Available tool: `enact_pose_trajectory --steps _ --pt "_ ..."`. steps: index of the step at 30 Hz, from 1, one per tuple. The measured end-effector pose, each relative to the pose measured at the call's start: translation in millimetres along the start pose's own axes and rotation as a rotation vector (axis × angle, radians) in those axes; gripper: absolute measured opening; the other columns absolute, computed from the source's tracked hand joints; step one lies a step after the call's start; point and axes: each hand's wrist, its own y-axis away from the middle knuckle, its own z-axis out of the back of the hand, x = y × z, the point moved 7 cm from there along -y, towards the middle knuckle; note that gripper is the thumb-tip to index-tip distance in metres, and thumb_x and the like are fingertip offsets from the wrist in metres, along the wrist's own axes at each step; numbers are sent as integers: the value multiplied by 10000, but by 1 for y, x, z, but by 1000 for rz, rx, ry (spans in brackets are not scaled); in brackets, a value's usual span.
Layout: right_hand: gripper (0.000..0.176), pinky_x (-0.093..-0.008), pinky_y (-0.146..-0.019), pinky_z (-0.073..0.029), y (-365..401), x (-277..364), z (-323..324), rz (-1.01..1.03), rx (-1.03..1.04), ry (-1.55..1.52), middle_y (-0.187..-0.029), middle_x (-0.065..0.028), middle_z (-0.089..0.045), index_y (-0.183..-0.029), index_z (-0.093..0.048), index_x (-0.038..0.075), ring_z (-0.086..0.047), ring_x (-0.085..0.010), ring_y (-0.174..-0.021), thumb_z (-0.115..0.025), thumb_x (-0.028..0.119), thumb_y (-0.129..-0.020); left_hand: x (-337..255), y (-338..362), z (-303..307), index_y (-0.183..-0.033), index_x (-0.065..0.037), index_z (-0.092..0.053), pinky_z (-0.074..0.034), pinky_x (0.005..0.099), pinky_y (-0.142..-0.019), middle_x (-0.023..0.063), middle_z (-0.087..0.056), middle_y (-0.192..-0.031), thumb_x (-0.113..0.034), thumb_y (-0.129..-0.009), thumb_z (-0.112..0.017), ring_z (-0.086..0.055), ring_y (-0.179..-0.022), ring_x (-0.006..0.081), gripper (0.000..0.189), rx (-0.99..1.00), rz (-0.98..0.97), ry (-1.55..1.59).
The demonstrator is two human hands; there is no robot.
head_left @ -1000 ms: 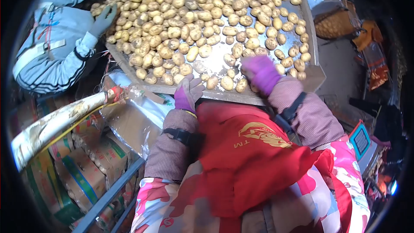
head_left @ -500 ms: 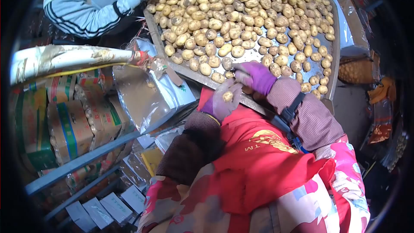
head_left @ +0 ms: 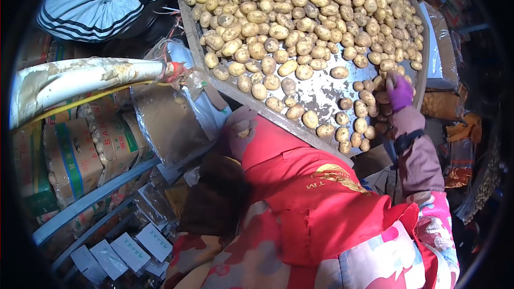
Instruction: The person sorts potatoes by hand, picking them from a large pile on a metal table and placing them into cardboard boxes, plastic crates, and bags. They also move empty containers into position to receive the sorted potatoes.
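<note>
Right hand [head_left: 399, 92] in the potatoes [head_left: 279, 31], left hand [head_left: 241, 127] off the tray [head_left: 321, 86]

Right: purple glove, fingertips down among the potatoes by the tray's right side. Fingers bent; can't tell if I've got a grip on one or am just touching. Left: glove in shadow just outside the front rim, between my red apron [head_left: 300, 179] and a plastic-wrapped cardboard box [head_left: 170, 120]. Fingers curled, tan patches showing between them; too dark to confirm a grasp.

Potatoes: packed dense across the far half, thinner toward me. Scuffed bare metal shows mid-front. Loose group near the front right corner, a few strung along the front rim.

Around: co-worker's striped sleeve [head_left: 99, 18] at upper left, beyond the tray's left side. Peeling white pole [head_left: 88, 79] left, above printed cartons [head_left: 76, 155]. White boxes [head_left: 130, 253] lower left.
</note>
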Motion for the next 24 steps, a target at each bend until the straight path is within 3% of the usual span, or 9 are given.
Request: enact_pose_trajectory --steps 2,4,5,8,14,16,17,21,24 --pt "426 -444 -851 -527 -34 51 9 231 -241 -177 -1052 -163 -689 -1212 -645 184 -650 -357 -1007 -661 401 -846 -32 3 -11 -1288 -22 -567 -499 282 -872 87 -580 -1324 -100 -943 -564 -597 -1006 159 354 -164 450 606" --pt "547 -439 -958 -481 -65 63 -44 -103 178 -288 -1200 -155 -648 -1331 -555 203 -610 -377 -1101 -647 449 -851 -82 -41 -8 -1321 -22 -534 -500 285 -860 98 -580 -1322 -142 -941 -570 -595 -1001 163 400 -2 -347 -345" --pt "580 -436 -1007 -446 -72 80 -58 -18 40 -208 -1274 -138 -607 -1380 -499 214 -573 -376 -1159 -631 445 -865 -95 -42 -24 -1338 -22 -517 -501 287 -854 103 -579 -1322 -163 -940 -572 -594 -998 165 426 86 -740 -825" --pt "637 -439 -1097 -365 -20 140 -50 238 48 186 -1419 -93 -506 -1453 -403 236 -452 -340 -1314 -618 407 -879 -81 -70 -35 -1313 -33 -538 -520 326 -853 103 -606 -1262 -299 -932 -626 -620 -1002 209 474 130 261 165" --pt "355 -455 -821 -511 63 162 -32 326 210 128 -958 -107 -645 -1154 -640 141 -605 -330 -909 -650 136 -799 10 -50 -49 -1361 -24 -471 -527 320 -897 136 -568 -1290 -108 -930 -621 -612 -1052 229 464 143 363 593" --pt "300 -470 -726 -547 101 201 -41 693 -124 -383 -850 -94 -695 -1134 -666 130 -656 -365 -722 -591 135 -843 46 -35 -56 -1401 1 -430 -534 298 -763 162 -613 -1222 -112 -1030 -381 -603 -849 156 391 140 247 542" --pt "302 -483 -837 -522 95 240 -47 396 454 -422 -1057 -88 -679 -1164 -658 160 -661 -361 -928 -578 204 -876 48 -37 -68 -1406 -2 -421 -525 288 -769 171 -598 -1250 -126 -1039 -362 -581 -814 141 392 363 215 207" --pt "278 -466 -832 -511 88 304 -94 488 566 -53 -1088 -93 -652 -1147 -647 195 -655 -303 -1012 -587 260 -883 18 -14 -70 -1417 0 -388 -503 285 -892 191 -551 -1341 -205 -1055 -333 -604 -918 182 419 612 -141 279" --pt "174 -435 -700 -522 82 306 -96 461 488 -7 -901 -64 -663 -958 -699 204 -678 -260 -861 -565 263 -863 -38 21 -74 -1437 10 -352 -467 299 -994 182 -537 -1378 -257 -1055 -342 -600 -1137 245 467 407 -749 -905"
